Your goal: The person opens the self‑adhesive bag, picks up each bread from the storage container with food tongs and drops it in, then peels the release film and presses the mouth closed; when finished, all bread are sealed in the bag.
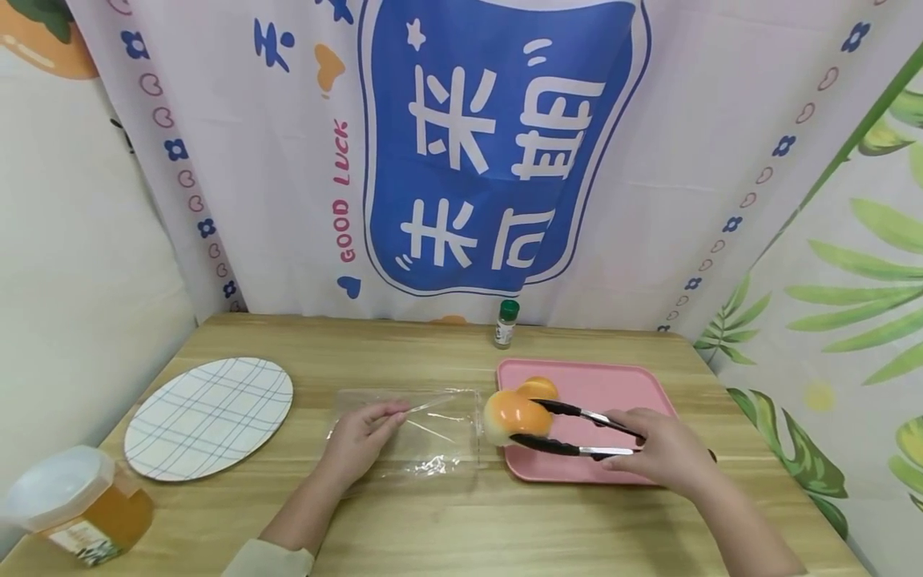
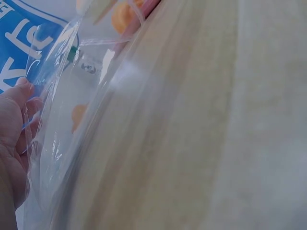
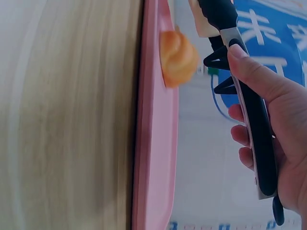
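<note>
My left hand (image 1: 364, 439) pinches the upper layer of a clear plastic bag (image 1: 440, 437) that lies on the table; the left wrist view shows the film (image 2: 57, 129) lifted by the fingers. My right hand (image 1: 659, 449) grips black-and-silver tongs (image 1: 587, 450). Between the tongs' black tips is a round bread bun (image 1: 521, 415), golden on top and pale at the side, held by the bag's right end at the tray's left edge. A second golden bread (image 1: 541, 389) sits on the pink tray (image 1: 613, 385), partly hidden behind the bun in the head view.
A checked oval placemat (image 1: 209, 417) lies at the left. Near the front left corner stands a lidded jar (image 1: 94, 505) of amber contents. A small green-capped bottle (image 1: 507, 324) stands at the back edge, before a printed curtain (image 1: 288, 200).
</note>
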Available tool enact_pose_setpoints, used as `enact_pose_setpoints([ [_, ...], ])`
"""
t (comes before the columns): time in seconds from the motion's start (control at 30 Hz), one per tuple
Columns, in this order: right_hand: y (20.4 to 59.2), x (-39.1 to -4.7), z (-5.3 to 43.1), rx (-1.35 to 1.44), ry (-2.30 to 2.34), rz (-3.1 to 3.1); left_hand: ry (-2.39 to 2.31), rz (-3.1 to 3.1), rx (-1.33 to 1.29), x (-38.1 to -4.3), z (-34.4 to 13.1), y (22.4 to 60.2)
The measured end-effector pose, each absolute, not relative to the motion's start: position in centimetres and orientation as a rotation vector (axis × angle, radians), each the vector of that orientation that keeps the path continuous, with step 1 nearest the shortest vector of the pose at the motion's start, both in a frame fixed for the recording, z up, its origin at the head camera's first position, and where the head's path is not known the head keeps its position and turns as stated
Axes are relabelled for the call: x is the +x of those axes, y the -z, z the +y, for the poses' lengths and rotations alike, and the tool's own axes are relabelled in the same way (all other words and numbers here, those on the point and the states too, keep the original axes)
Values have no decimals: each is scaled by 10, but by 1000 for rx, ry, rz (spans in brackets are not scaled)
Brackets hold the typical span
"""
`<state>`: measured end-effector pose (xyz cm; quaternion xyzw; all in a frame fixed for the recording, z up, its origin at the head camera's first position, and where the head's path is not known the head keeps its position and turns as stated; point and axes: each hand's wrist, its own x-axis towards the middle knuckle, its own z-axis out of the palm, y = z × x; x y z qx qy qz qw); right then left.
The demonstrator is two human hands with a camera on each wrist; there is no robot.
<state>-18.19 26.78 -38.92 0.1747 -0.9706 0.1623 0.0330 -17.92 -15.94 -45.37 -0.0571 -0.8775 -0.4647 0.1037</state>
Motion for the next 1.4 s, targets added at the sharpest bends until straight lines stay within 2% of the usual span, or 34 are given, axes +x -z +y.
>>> enact_pose_setpoints([
  [0.87, 398, -197, 192, 877, -422, -2971, 1423, -2580, -217, -170, -143, 451],
  [1.4, 411, -203, 160, 838, -487, -3043, 1417, -2546, -312, -165, -135, 444],
])
